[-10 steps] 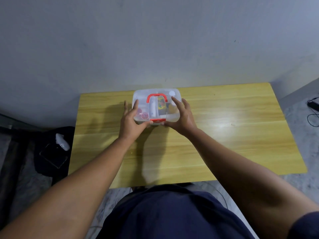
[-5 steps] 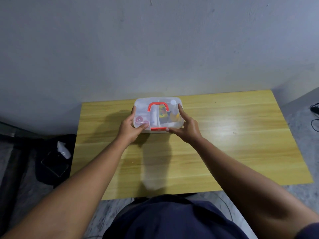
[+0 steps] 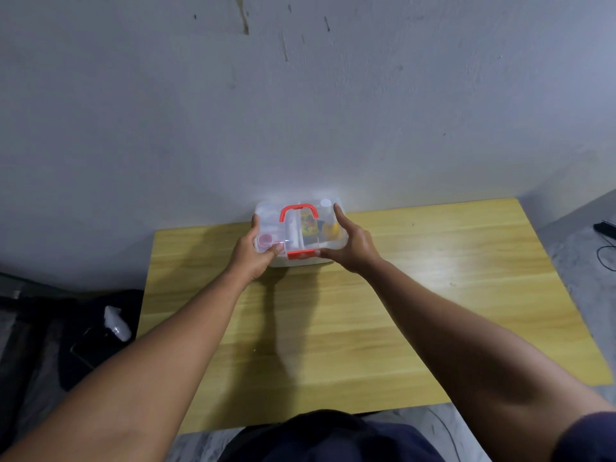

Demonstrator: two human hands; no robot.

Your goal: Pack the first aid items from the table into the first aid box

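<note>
A pale grey wall (image 3: 300, 95) with a few dark scuffs fills the upper part of the view. Below it a yellow wooden table (image 3: 416, 295) runs from the wall toward the person, its top bare apart from one box and the shadows of the arms. On the floor to the left of the table lies a dark bag (image 3: 83, 328) with a small white bottle (image 3: 116, 323) on it. At the right edge of the view a black cable (image 3: 605, 248) lies on the grey floor.

The clear plastic first aid box (image 3: 266, 213) sits at the far edge of the table, close against the wall. Its lid is down, with a red handle (image 3: 298, 208) lying flat on top and a red latch (image 3: 301, 254) at the middle of the near side. Through the plastic, items show inside: something pink at the left, a white tube in the middle, a yellow printed packet and a yellow-orange object to the right, and a white cap in the far right corner.

The left hand (image 3: 253, 253) clasps the box's left end, fingers along the side and the thumb pressing on the lid near the latch. The right hand (image 3: 350, 246) clasps the right end, the forefinger reaching up along the far right corner and the thumb pointing left onto the near edge beside the latch. Both hands are closed on the box.
</note>
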